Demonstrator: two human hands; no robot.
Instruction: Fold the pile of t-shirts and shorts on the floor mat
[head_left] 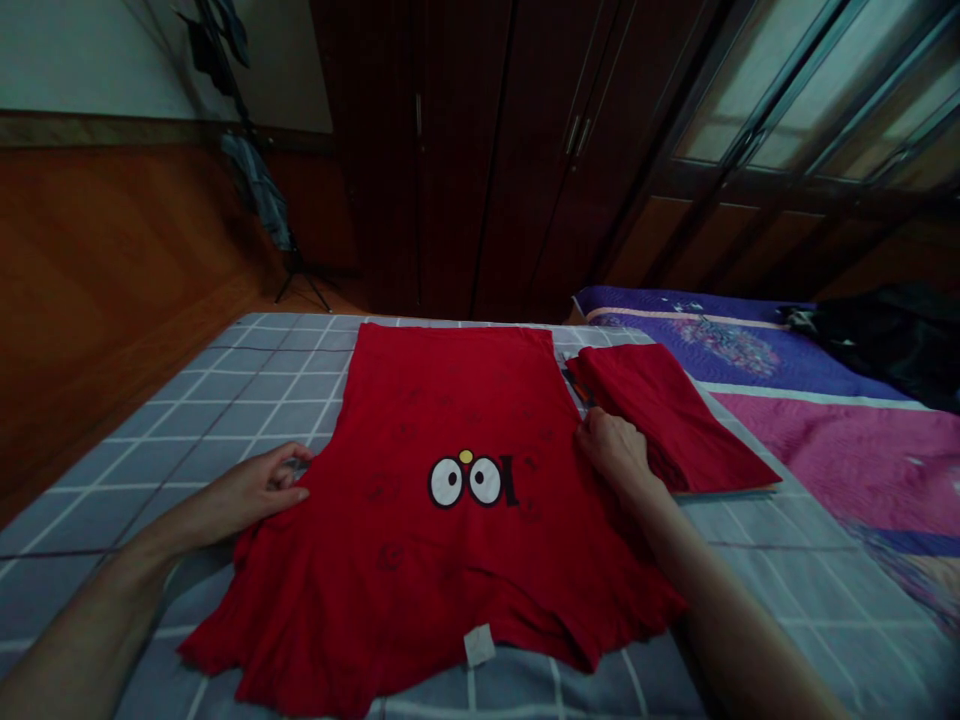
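Observation:
A red T-shirt (450, 400) lies spread on the bed with its hem away from me and its neck opening towards me. Cartoon eyes and a yellow dot are printed on it, and a pale label shows at the neckline. My left hand (274, 483) rests beside the shirt's left edge, fingers curled but apart, with the thumb touching the cloth. At the right edge, my right hand (615, 447) has its fingers closed on the fabric; the fingertips are partly hidden. Right beside that hand sits a folded red garment (667, 410).
The grey checked bedsheet (247, 400) covers the bed. To the right lies purple and pink bedding (817, 450) with a dark garment (892, 335) on it. A clothes stand (255, 180) is at the back left, and a dark wooden wardrobe (480, 150) stands behind.

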